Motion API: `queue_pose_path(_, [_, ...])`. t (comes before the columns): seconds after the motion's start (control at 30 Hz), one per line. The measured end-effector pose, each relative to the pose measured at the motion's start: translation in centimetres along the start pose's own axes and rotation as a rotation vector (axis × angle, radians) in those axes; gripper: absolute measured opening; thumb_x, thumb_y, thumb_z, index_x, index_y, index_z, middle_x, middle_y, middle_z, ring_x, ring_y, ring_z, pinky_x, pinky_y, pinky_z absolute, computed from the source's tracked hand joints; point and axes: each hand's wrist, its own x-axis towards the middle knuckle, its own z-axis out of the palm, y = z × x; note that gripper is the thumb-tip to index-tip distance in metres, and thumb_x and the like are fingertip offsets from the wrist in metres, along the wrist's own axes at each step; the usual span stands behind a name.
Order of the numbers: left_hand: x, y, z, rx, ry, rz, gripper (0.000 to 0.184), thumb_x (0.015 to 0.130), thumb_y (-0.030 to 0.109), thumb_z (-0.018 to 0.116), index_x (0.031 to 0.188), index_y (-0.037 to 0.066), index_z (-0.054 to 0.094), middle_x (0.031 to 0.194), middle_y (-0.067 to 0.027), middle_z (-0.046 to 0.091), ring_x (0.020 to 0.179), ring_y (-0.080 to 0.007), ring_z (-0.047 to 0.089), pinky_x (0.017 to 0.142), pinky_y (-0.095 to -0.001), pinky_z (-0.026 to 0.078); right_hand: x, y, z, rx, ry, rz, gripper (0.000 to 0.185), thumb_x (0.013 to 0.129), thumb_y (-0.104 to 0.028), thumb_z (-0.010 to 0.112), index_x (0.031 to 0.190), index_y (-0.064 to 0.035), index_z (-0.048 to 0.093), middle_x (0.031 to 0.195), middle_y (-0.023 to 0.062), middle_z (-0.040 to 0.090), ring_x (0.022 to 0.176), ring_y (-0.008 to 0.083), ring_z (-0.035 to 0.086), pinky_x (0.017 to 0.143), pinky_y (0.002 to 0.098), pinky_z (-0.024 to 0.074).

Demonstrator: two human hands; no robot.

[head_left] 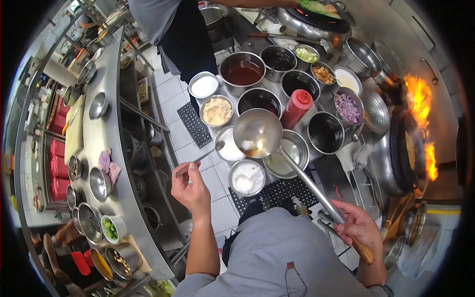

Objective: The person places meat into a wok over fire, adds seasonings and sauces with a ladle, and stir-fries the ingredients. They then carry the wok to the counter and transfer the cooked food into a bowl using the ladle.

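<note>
My right hand (357, 223) is wrapped round the handle of a long steel ladle (309, 175) with a wooden end. The ladle's bowl hangs over the pots, with a little white stuff and some amber liquid inside. My left hand (193, 190) pinches a small metal spoon (202, 159), raised left of the pots. Near the spoon stand a pot of white powder (229, 146) and a bowl of coarse white grains (247, 177). Behind the ladle bowl is a red squeeze bottle (297, 108). Beneath the ladle sits a steel pot of clear liquid (296, 151), partly covered.
A wok (401, 153) sits at the right, with tall flames (419, 106) beside it. Pots of dark sauce (325, 132) and a bowl of chopped onion (348, 109) crowd the station. Another person (185, 34) stands ahead. A steel counter (111, 143) runs along the left.
</note>
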Motion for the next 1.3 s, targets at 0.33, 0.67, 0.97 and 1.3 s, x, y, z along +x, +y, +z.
queue_pose_path(0.33, [-8.8, -2.6, -2.2, 0.463, -0.237, 0.076, 0.003, 0.08, 0.001, 0.061, 0.082, -0.002, 0.061, 0.072, -0.0126, 0.063, 0.063, -0.0226, 0.063, 0.062, -0.0303, 0.05, -1.1, 0.1, -3.0, -0.092, -0.054, -0.014, 0.067, 0.079, 0.013, 0.053, 0.141, -0.004, 0.037, 0.07, 0.005, 0.054, 0.042, 0.0069, 0.047, 0.039, 0.0194, 0.0384])
queue_pose_path(0.67, [-9.0, -4.0, -3.9, 0.144, 0.03, -0.261, 0.01, 0.09, 0.006, 0.055, 0.085, -0.002, 0.058, 0.076, -0.0071, 0.063, 0.069, -0.0127, 0.063, 0.066, -0.0258, 0.051, -2.4, 0.2, -3.9, -0.111, -0.058, -0.039, 0.066, 0.079, 0.014, 0.053, 0.141, -0.0021, 0.037, 0.072, 0.0052, 0.055, 0.043, 0.0064, 0.048, 0.039, 0.0191, 0.0388])
queue_pose_path(0.97, [-5.1, 1.6, -0.8, 0.188, 0.0, 0.079, 0.008, 0.089, 0.004, 0.057, 0.089, -0.004, 0.059, 0.079, -0.0097, 0.064, 0.072, -0.0153, 0.064, 0.067, -0.0269, 0.051, -3.2, 0.3, -4.3, -0.024, -0.056, 0.019, 0.065, 0.078, 0.015, 0.052, 0.139, 0.0013, 0.038, 0.073, 0.0072, 0.057, 0.042, 0.0075, 0.049, 0.038, 0.0197, 0.0389])
queue_pose_path(1.3, [-3.8, -10.5, 2.5, 0.434, -0.215, 0.028, 0.023, 0.084, 0.009, 0.066, 0.104, -0.002, 0.062, 0.086, -0.014, 0.066, 0.08, -0.0229, 0.065, 0.071, -0.0312, 0.051, -3.5, 1.0, -4.1, 0.002, 0.053, -0.11, 0.065, 0.077, 0.011, 0.057, 0.138, 0.0011, 0.039, 0.071, 0.0092, 0.057, 0.041, 0.0087, 0.048, 0.038, 0.0198, 0.0383])
